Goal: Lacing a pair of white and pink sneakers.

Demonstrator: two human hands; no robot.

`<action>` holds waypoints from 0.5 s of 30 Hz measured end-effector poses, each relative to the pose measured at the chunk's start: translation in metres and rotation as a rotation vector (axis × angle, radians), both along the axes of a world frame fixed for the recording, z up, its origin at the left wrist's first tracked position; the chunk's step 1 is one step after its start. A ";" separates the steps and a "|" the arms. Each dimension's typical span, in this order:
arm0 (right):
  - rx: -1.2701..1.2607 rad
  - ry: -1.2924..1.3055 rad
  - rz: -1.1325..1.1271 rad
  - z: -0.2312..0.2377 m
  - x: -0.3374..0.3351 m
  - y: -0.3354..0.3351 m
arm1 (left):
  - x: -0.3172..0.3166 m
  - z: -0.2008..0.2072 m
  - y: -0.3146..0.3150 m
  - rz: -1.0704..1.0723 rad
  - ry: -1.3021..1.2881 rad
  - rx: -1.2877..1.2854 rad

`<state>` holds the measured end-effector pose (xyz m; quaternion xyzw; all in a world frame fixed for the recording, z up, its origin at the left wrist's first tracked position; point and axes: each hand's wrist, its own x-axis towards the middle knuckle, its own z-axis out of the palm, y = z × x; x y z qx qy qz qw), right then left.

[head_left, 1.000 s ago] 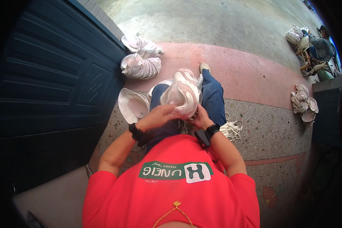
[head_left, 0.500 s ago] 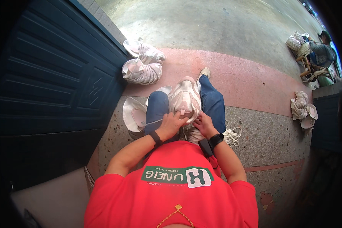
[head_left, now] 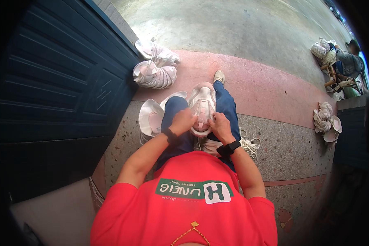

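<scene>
A white and pink shoe upper (head_left: 202,102) lies lengthwise between my knees, with its rounded pink end away from me. My left hand (head_left: 184,121) grips its left edge with curled fingers. On the opposite edge, my right hand (head_left: 220,126) pinches the upper between thumb and fingers. Whether a lace is also in either hand is too small to tell. More white shoe pieces (head_left: 210,146) show partly beneath my hands, close to my shirt.
Off-white laces (head_left: 250,143) lie loose beside my right leg. Nested white uppers (head_left: 151,117) stand by my left knee, with bundled uppers (head_left: 156,74) near the dark door (head_left: 57,82). Another bundle (head_left: 327,122) lies at the right. A person (head_left: 350,61) sits farther off beside more bundles.
Both hands have moved up along the upper's sides, away from my body. The upper now lies straighter, and the thin strand seen at my left hand no longer shows.
</scene>
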<state>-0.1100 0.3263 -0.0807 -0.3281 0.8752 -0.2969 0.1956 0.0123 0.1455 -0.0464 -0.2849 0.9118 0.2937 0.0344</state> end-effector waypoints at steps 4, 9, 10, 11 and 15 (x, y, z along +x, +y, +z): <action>-0.057 0.034 0.004 -0.005 0.008 0.006 | 0.003 -0.003 0.017 -0.094 -0.025 -0.082; -0.107 -0.008 0.019 -0.007 0.012 0.012 | 0.009 0.002 0.015 -0.096 -0.046 -0.068; -0.106 -0.036 0.025 -0.009 0.006 0.016 | 0.003 0.007 0.016 -0.152 -0.002 -0.121; -0.133 -0.093 0.029 -0.010 0.002 0.022 | 0.001 0.014 0.016 -0.204 0.038 -0.179; -0.261 -0.361 0.050 -0.006 -0.017 0.038 | 0.008 0.018 0.029 -0.530 0.217 -0.582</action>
